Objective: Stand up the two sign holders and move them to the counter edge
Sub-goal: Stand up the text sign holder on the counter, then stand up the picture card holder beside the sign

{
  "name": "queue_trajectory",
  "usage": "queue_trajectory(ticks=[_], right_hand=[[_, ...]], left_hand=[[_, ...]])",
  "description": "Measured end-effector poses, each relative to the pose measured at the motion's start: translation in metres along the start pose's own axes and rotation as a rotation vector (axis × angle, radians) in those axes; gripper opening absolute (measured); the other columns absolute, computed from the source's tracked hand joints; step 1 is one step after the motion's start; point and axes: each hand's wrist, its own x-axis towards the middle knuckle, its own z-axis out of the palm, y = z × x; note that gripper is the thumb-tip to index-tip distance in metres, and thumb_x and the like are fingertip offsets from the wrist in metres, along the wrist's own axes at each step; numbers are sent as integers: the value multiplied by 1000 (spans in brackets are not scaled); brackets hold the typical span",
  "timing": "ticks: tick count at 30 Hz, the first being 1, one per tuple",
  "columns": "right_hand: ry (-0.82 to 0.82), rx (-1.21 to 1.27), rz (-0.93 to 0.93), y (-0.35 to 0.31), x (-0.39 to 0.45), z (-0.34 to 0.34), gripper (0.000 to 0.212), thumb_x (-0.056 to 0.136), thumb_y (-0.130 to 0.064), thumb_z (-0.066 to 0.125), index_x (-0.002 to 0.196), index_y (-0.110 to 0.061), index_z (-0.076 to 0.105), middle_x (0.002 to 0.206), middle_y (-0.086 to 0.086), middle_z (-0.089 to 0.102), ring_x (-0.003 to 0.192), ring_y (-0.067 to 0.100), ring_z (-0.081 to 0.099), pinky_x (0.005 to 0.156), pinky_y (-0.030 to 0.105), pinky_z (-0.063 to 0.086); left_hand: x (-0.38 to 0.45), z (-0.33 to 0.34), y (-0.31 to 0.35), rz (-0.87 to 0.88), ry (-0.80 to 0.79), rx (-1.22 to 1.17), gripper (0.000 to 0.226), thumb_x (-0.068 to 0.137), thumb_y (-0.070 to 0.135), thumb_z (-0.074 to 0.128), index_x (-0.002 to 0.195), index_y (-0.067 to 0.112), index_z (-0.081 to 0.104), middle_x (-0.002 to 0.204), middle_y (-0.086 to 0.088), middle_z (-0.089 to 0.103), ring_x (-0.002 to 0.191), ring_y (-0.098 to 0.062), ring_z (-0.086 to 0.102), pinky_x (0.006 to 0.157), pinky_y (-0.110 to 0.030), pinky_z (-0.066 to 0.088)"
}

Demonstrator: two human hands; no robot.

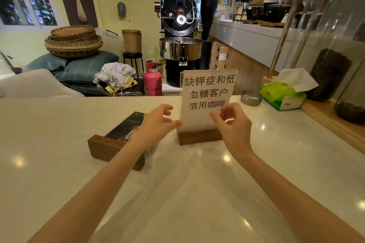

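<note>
A sign holder with a white sheet of black characters (207,92) stands upright on its wooden base in the middle of the white counter (59,124). My left hand (158,122) is at its left edge, thumb tip touching the clear panel, fingers spread. On the panel's right side my right hand (233,122) hovers close with curled, parted fingers, and I cannot tell if it touches. A second sign holder (118,138) with a dark insert lies flat to the left, partly under my left forearm, its wooden base towards me.
A green tissue pack (282,94) and a small metal ashtray (251,97) sit at the counter's far right. Large glass jars on a wooden stand (335,69) line the right side. Beyond the counter's far edge stand a coffee roaster (180,31) and a pink gas cylinder (152,77).
</note>
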Motion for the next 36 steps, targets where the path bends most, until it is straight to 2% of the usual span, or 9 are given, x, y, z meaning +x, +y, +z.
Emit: queue_trajectory(ticks=[3, 6, 8, 13, 18, 23, 28, 32, 36], right_hand=[[-270, 133, 169, -22, -14, 24, 8, 79, -20, 64, 76, -15, 59, 71, -2, 65, 60, 10, 63, 55, 24, 54], [-525, 277, 378, -38, -27, 53, 12, 83, -21, 60, 75, -12, 63, 64, 6, 67, 51, 15, 65, 50, 27, 55], [-637, 235, 498, -41, -33, 70, 16, 84, -23, 58, 77, -10, 63, 66, 8, 67, 52, 16, 67, 48, 26, 56], [-714, 194, 852, -38, -37, 96, 24, 81, -20, 64, 86, 3, 60, 75, 19, 69, 55, 21, 69, 46, 28, 57], [-734, 290, 1007, -35, -37, 113, 28, 77, -10, 66, 99, 7, 63, 88, 20, 68, 70, 26, 70, 60, 33, 59], [-701, 352, 1019, -33, -42, 126, 27, 78, -5, 64, 104, 3, 59, 97, 18, 69, 76, 24, 69, 55, 32, 58], [-698, 353, 985, -28, -39, 131, 25, 79, -4, 63, 104, 1, 59, 99, 16, 70, 81, 23, 70, 69, 36, 58], [-700, 298, 790, -29, -35, 127, 18, 82, -11, 62, 97, -2, 62, 95, 11, 70, 74, 16, 70, 57, 26, 58], [-651, 238, 512, -33, -26, 122, 12, 83, -12, 60, 93, -7, 58, 89, 9, 68, 74, 18, 68, 61, 31, 59]], left_hand=[[-5, -32, 0, -31, -42, -97, 35, 77, 32, 63, 109, 18, 58, 99, -1, 66, 86, -13, 64, 72, -26, 51], [-10, -58, -8, 11, -27, -30, 20, 79, 28, 62, 96, 18, 66, 80, 0, 72, 69, -9, 68, 68, -24, 55], [-11, -71, -18, 3, -37, 53, 14, 78, 28, 63, 90, 22, 67, 80, 1, 72, 70, -9, 67, 68, -23, 51], [-5, -97, -51, -188, -10, 270, 30, 79, 29, 62, 105, 13, 64, 106, -8, 65, 92, -18, 54, 81, -30, 43], [-2, -113, -73, -416, 52, 87, 30, 77, 20, 65, 105, 7, 63, 107, -12, 63, 90, -20, 53, 74, -31, 42], [-1, -119, -87, -535, -31, 126, 27, 73, 21, 69, 96, 8, 68, 99, -12, 65, 99, -27, 55, 92, -40, 46], [0, -118, -91, -556, -31, 82, 27, 71, 20, 71, 95, 8, 69, 79, -4, 66, 89, -22, 59, 83, -34, 48], [0, -115, -91, -492, 51, -12, 30, 71, 19, 71, 100, 10, 67, 77, -1, 64, 75, -14, 58, 60, -24, 43], [-2, -113, -88, -331, 153, -130, 39, 74, 18, 69, 111, 9, 60, 101, -10, 65, 94, -26, 60, 79, -37, 51]])
